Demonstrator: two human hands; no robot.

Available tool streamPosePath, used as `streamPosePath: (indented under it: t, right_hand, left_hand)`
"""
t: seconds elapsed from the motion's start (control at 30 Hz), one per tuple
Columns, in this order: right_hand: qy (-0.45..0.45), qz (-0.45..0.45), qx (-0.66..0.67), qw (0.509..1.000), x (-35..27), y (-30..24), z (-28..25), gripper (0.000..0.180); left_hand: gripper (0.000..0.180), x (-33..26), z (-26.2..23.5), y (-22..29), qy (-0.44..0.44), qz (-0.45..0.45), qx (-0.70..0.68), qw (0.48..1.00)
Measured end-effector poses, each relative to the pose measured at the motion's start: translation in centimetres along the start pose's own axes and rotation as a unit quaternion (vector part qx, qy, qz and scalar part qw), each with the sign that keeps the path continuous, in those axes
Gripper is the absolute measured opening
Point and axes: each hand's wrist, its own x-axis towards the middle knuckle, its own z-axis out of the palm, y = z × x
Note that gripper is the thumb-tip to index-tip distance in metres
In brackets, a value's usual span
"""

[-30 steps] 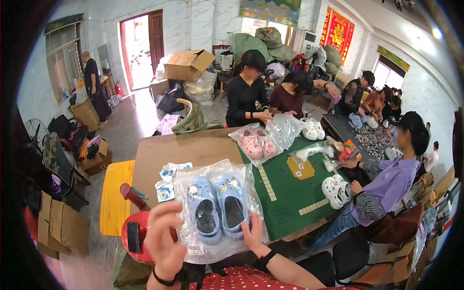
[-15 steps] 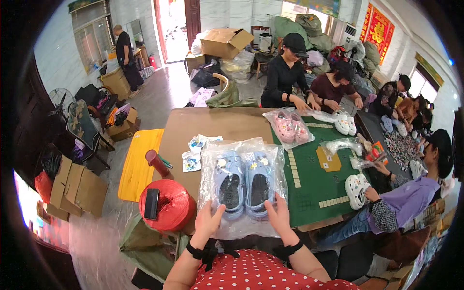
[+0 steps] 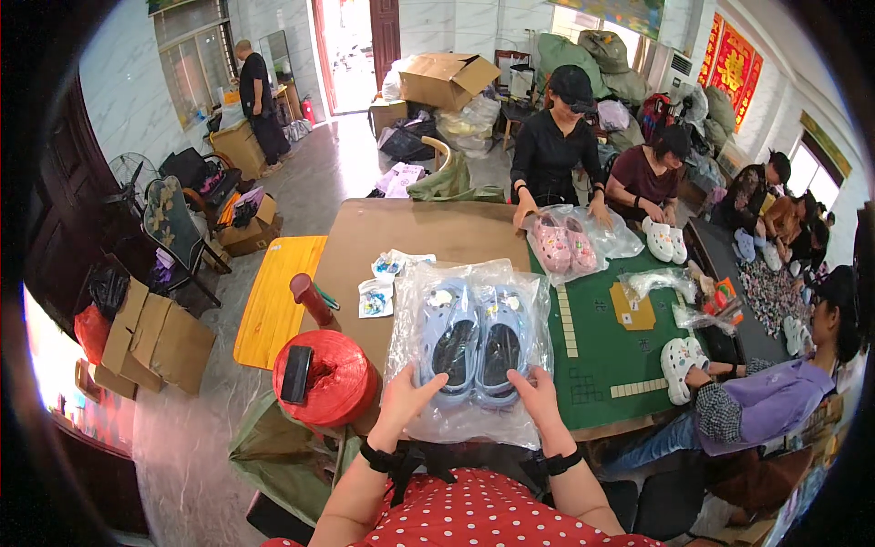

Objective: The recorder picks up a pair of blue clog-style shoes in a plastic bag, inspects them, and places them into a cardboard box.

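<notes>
A pair of light blue clogs (image 3: 450,345) with small charms and dark insoles lies side by side inside a clear plastic bag (image 3: 531,273) on the brown tabletop in front of me. My left hand (image 3: 406,398) grips the heel end of the left clog through the plastic, thumb on top and fingers at the side. Mirroring it, my right hand (image 3: 538,401) holds the right clog's heel end, its thumb over the rim. The fingers under the bag are partly hidden. Left of the bag lie small packets of charms (image 3: 375,298).
A red roll of twine (image 3: 342,387) carrying a black phone (image 3: 296,374) stands left, near a brown rod-like handle (image 3: 312,299). Across the green mat (image 3: 592,356), a co-worker in black (image 3: 561,146) handles bagged pink clogs (image 3: 562,244). White clogs (image 3: 678,369) sit at right beside another co-worker.
My hands have closed in on the heel ends, and the blue clogs now lie nearer each other. The co-worker in black has put both hands on the bag of pink clogs.
</notes>
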Motion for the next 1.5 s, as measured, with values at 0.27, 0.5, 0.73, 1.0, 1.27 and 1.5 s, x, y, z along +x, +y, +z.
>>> streamPosePath:
  t: [0.27, 0.5, 0.73, 1.0, 1.27, 1.5]
  right_hand:
    - [0.118, -0.097, -0.034, 0.988, 0.4, 4.3, 1.7, 0.073]
    - [0.077, -0.042, 0.114, 0.99, -0.2, 2.5, 1.9, 0.07]
    - [0.041, -0.04, 0.187, 0.981, -1.2, 0.8, 1.3, 0.066]
    - [0.063, -0.155, 0.214, 0.962, -1.5, -1.7, 1.8, 0.084]
    - [0.095, -0.133, 0.094, 0.982, 0.2, 3.7, 4.4, 0.083]
    - [0.11, -0.158, 0.098, 0.976, -0.1, 3.3, 4.5, 0.072]
  left_hand:
    - [0.075, 0.7, 1.9, -3.3, 0.043, 0.08, 0.071, 0.993]
    - [0.071, 0.7, 2.0, -3.3, 0.026, 0.082, -0.093, 0.992]
    - [0.085, 1.8, 3.4, -7.0, 0.069, 0.071, -0.215, 0.972]
    - [0.079, 2.3, 4.0, -6.1, 0.039, 0.132, -0.315, 0.939]
    - [0.075, 3.4, 5.3, -9.4, 0.071, 0.137, -0.203, 0.967]
    - [0.069, 3.3, 5.7, -10.1, 0.108, 0.174, -0.181, 0.962]
